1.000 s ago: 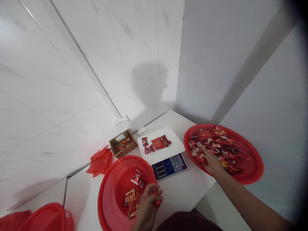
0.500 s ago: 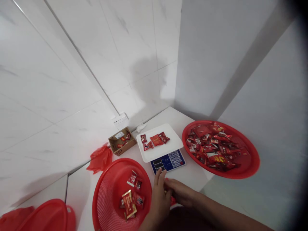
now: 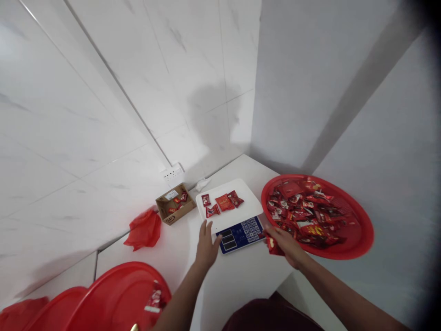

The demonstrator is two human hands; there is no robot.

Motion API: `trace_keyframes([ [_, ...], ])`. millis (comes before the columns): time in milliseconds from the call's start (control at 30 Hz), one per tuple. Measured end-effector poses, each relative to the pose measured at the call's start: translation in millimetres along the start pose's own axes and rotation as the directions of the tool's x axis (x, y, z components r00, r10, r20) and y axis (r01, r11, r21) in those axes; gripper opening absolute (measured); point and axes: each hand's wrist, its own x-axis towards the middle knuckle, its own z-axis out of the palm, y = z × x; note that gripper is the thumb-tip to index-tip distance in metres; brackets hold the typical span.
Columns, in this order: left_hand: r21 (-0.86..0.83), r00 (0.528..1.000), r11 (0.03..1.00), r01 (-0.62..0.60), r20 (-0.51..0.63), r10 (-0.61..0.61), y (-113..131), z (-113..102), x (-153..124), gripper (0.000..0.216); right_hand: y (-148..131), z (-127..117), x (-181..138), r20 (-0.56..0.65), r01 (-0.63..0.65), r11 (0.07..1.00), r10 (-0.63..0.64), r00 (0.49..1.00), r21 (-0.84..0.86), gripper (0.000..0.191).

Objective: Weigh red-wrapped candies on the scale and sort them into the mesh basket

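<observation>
My left hand [image 3: 206, 243] lies open with fingers stretched out, its tips at the front left edge of the white weighing scale [image 3: 248, 209]. Several red candy packets [image 3: 223, 202] lie on the scale's platform. My right hand [image 3: 285, 243] is closed on a red candy packet [image 3: 272, 244], just right of the scale's blue keypad [image 3: 250, 230] and at the near rim of the large red tray [image 3: 361, 239] heaped with red wrapped candies [image 3: 303, 214].
A red basket [image 3: 117, 299] with a packet in it sits at the lower left, over another red lid. A small cardboard box [image 3: 175, 209] with candies and a crumpled red bag [image 3: 144, 228] lie near the tiled wall. A wall socket [image 3: 171, 173] is behind them.
The red basket has slid down and left, away from the scale. My left hand has moved up to the scale's edge. My right hand has carried a red packet toward the big tray.
</observation>
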Motion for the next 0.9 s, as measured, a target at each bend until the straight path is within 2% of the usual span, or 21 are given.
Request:
trace_keyframes([
  [67, 0.217, 0.999, 0.976, -0.036, 0.04, 0.028, -10, -5, 31, 0.054, -3, -20, 13, -0.115, 0.066, 0.998, -0.064, 0.991, 0.014, 0.025],
  [100, 0.256, 0.998, 0.966, -0.043, 0.054, 0.03, -14, -7, 45, 0.057, -3, -28, 18, -0.159, 0.077, 0.997, -0.073, 0.985, 0.021, 0.024],
  [200, 0.298, 0.997, 0.953, -0.047, 0.078, 0.024, -20, -7, 82, 0.067, -1, -42, 24, -0.222, 0.085, 0.994, -0.067, 0.973, 0.071, 0.023],
  [333, 0.342, 0.993, 0.937, -0.068, 0.117, 0.029, -25, -1, 111, 0.078, -1, -44, 24, -0.209, 0.079, 0.994, -0.062, 0.976, 0.075, 0.023],
  [433, 0.365, 0.985, 0.926, -0.102, 0.166, 0.043, -31, 6, 115, 0.076, -2, -45, 25, -0.2, 0.057, 0.997, -0.046, 0.979, 0.051, 0.023],
  [633, 0.366, 0.963, 0.907, -0.207, 0.241, 0.122, -36, 18, 90, 0.069, 1, -51, 31, -0.159, 0.036, 0.997, -0.024, 0.987, 0.072, 0.024],
  [733, 0.437, 0.972, 0.875, -0.209, 0.187, 0.139, -34, 22, 94, 0.075, 1, -52, 33, -0.155, -0.002, 0.995, 0.017, 0.988, 0.095, 0.024],
  [900, 0.526, 0.995, 0.846, -0.092, 0.074, 0.062, -36, 25, 130, 0.074, -2, -50, 33, -0.162, -0.003, 0.997, 0.015, 0.987, 0.074, 0.025],
])
